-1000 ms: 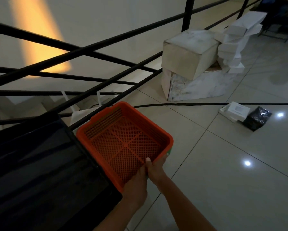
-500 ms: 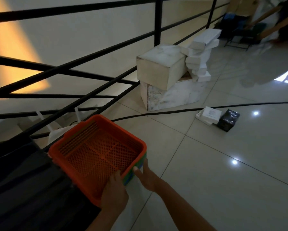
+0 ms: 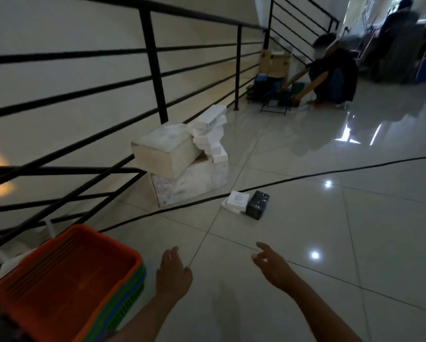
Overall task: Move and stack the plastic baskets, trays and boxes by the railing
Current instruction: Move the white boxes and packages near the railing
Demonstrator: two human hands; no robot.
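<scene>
Both hands are free: the left hand hangs over the floor with fingers relaxed and spread, holding nothing, just right of the orange basket; the right hand is loosely open too, also holding nothing, well apart from the basket. That basket sits at 8 o'clock by the railing, nested on top of green and blue ones whose rims show beneath; at least 3 baskets in the stack, the exact count hidden. The basket looks placed, so the next reach is probably toward the boxes at 12 o'clock. To do it well, take the 2 large white boxes with both hands from opposite sides, since the upper one overhangs, and clear the leaning pile of small white boxes first; roughly 6 of them, blurred. At 1 o'clock lie 1 small white box and 1 black packet, touching.
</scene>
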